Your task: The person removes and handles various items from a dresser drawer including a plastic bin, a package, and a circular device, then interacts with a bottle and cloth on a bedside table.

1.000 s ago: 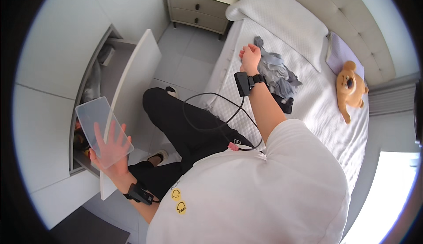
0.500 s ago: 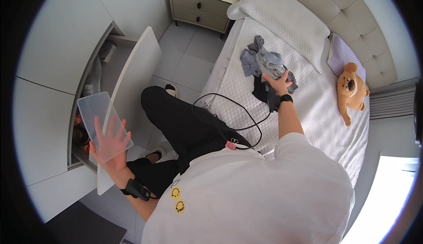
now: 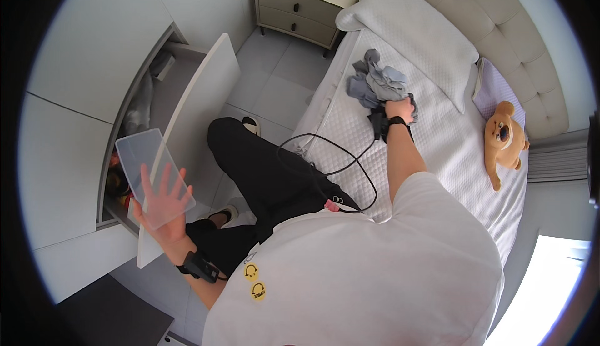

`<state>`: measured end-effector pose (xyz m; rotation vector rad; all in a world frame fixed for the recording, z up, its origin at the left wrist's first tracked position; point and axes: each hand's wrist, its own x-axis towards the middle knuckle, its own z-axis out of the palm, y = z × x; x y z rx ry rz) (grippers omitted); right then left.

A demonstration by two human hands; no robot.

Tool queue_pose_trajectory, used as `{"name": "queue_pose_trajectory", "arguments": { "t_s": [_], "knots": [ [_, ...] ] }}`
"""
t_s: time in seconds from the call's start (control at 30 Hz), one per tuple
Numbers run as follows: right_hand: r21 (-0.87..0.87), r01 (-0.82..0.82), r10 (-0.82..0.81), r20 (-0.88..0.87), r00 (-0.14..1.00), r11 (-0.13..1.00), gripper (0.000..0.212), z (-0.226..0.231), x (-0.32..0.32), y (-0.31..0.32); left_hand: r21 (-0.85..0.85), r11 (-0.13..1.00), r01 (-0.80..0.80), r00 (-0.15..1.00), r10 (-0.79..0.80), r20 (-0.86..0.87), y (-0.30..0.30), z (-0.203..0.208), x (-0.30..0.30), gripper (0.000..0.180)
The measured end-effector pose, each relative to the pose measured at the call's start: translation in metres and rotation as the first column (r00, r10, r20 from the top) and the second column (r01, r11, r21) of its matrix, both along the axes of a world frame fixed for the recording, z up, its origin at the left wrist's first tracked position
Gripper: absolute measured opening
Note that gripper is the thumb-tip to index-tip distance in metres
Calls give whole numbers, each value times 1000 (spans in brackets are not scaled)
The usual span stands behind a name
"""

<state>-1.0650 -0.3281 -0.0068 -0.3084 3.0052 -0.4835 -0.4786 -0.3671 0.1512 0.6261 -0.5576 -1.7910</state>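
A translucent rectangular plastic box or lid rests across the spread fingers of my left hand, and its edges are held between thumb and little finger. The fingers show through it. This hand is beside the front panel of a pulled-out drawer. On the bed, my right hand is closed at the near edge of a crumpled heap of grey clothes. Its fingertips are hidden, with grey cloth bunched around them. Black cloth partly shows by the wrist.
Inside the drawer are clear plastic wrapping and dark and red items. A teddy bear lies by the pillow on the bed. A two-drawer nightstand stands beyond. A black cable loops from my right wrist.
My right hand has gone from spread fingers over the heap to a closed grasp at its edge. The left hand still holds the plastic piece. The whole view has shifted slightly.
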Motion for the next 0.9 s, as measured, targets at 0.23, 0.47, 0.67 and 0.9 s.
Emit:
{"name": "queue_pose_trajectory", "arguments": {
  "t_s": [0.23, 0.47, 0.67, 0.9],
  "knots": [
    [-649, 161, -104, 127, 987, 743, 55, -8, -50, 2, 22, 997, -68, 997, 69, -17, 2, -6, 9, 84],
    [-590, 40, -42, 11, 999, 806, 51, 28, -41, -37, -10, 997, -74, 995, 73, -64, 7, -17, 27, 85],
    [-826, -68, 1, -82, 997, 559, 55, 35, -20, -41, 10, 993, -114, 992, 115, -55, 10, -20, 38, 85],
    [-972, -221, 417, -169, 893, 81, 45, 120, 70, -127, -38, 990, -134, 988, 130, -85, 6, -19, 37, 83]
  ]
}}
